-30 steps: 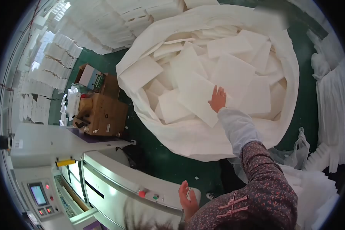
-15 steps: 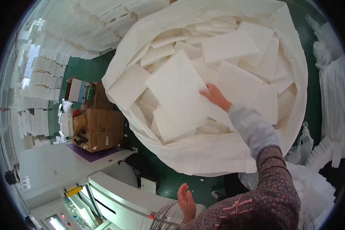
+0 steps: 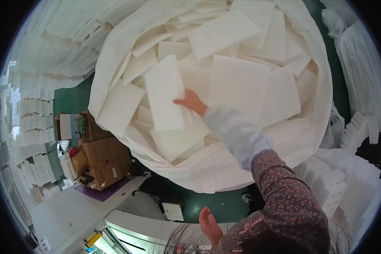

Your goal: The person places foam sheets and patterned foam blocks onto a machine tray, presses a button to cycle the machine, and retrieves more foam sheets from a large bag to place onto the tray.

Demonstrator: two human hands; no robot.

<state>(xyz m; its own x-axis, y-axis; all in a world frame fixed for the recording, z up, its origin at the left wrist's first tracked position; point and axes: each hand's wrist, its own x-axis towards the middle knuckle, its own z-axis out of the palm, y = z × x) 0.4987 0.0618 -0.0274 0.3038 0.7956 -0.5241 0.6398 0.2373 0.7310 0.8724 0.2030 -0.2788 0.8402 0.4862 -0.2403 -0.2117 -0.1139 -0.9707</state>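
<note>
My right hand (image 3: 191, 102) grips the right edge of a white foam sheet (image 3: 164, 93), with the thumb on its face and the other fingers partly hidden. That sheet is tilted above other white sheets (image 3: 239, 82) heaped in a large white fabric sack (image 3: 216, 180). Low in the view, near my body, my left hand (image 3: 210, 224) is empty with its fingers apart.
Cardboard boxes (image 3: 107, 158) stand left of the sack. A white machine (image 3: 131, 220) is at the lower left. Stacked white foam (image 3: 29, 101) lines the left side. Clear plastic (image 3: 335, 127) and more white material (image 3: 343, 173) lie at the right.
The view has shifted. My right hand has gone from lying spread on the sheets to holding one by its edge, and that sheet is now tilted and farther left. My left hand stays low.
</note>
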